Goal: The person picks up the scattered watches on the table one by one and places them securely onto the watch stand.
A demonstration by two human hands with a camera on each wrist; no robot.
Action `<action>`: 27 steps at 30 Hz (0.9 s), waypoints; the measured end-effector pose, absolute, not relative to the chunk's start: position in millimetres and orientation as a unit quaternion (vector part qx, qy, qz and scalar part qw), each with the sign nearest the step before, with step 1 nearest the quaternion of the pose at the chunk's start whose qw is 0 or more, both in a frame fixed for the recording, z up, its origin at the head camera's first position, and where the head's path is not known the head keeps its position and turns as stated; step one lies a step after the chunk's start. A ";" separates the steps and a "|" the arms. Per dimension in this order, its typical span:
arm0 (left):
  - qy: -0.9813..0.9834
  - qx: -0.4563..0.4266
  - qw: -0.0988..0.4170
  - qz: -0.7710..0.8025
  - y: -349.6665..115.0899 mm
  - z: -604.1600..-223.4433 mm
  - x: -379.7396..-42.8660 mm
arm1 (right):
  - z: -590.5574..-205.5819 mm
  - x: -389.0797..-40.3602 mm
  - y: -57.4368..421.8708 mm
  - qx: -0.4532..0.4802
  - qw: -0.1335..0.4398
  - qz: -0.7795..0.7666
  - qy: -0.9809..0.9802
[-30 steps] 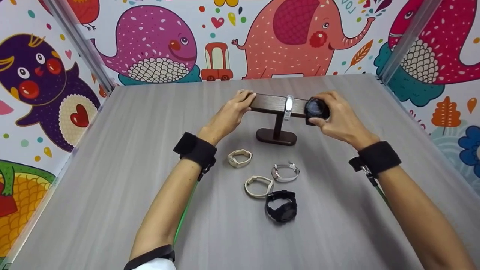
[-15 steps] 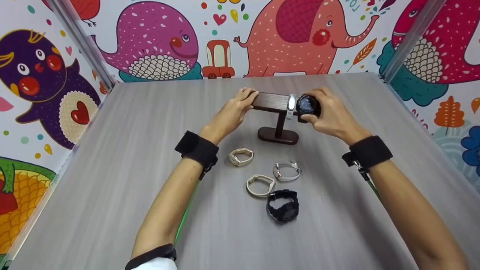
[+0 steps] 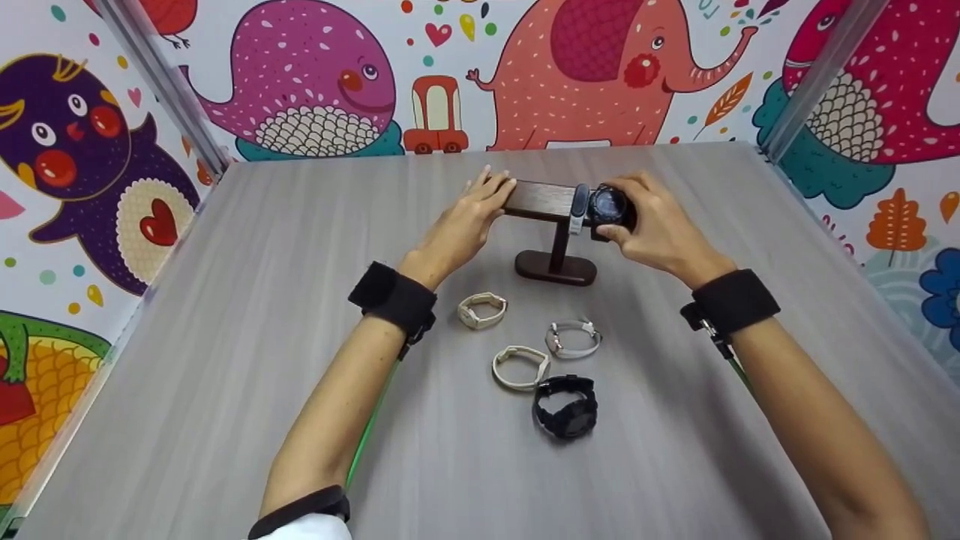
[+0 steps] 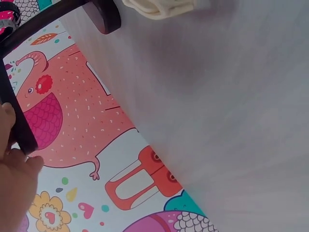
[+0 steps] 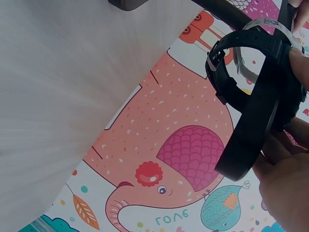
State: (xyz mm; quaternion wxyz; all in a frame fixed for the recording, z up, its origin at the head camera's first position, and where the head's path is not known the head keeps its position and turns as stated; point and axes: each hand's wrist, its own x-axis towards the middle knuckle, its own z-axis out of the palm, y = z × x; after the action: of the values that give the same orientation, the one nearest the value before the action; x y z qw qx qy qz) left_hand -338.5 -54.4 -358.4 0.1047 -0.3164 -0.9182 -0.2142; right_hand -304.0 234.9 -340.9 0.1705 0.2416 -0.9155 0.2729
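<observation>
Head view: a T-shaped stand of dark brown wood (image 3: 541, 198), with a flat bar on a post and a rounded base, stands on a grey wood-grain counter (image 3: 675, 457). The person's two hands are apart, at opposite ends of the stand's bar. The left hand (image 3: 461, 225) holds the bar's left end, its fingers over the tip. The right hand (image 3: 664, 225) pinches a chunky black watch with a round dark face (image 3: 608, 204) at the stand's right end, thumb below, fingers above. The right wrist view shows that watch's strap looped around the bar, whose end sticks out through it. Just left of it, also around the stand's bar, is a slim pale band with a dark oval face (image 3: 579, 202).

Four more lie in front of the stand. Nearest its base, slightly left, is a cream watch with a small round case (image 3: 470, 317); slightly right is a white-strapped watch with a rose-gold case (image 3: 553, 340). Farther in front of the stand are a slim cream band (image 3: 542, 370) and, farthest, a bulky black watch with a closed strap (image 3: 576, 418). Behind the stand rises a white wall printed with cartoon animals (image 3: 450, 64).
</observation>
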 end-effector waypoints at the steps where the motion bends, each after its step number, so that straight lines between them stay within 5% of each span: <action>1: -0.921 -0.314 0.096 -0.210 -54.4 -357.7 -338.2 | -341.1 -303.8 235.4 0.242 0.172 0.272 -0.915; 7: -0.933 -0.301 0.055 -0.187 -52.4 -353.2 -332.3 | -344.5 -299.6 237.8 0.239 0.171 0.269 -0.917; 20: -0.914 -0.307 0.115 -0.240 -32.4 -345.1 -279.0 | -353.3 -246.7 224.2 0.322 0.264 0.289 -0.862; 27: -0.890 -0.349 0.132 -0.263 -26.5 -349.5 -251.0 | -354.3 -227.6 216.8 0.390 0.243 0.263 -0.848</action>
State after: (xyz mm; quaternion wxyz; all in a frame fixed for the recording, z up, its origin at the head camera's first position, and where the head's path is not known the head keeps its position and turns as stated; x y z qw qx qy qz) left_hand -251.0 -26.5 -349.5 0.1324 -0.3490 -0.8897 -0.2629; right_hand -227.6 216.8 -354.3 0.2426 0.3902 -0.8482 0.2634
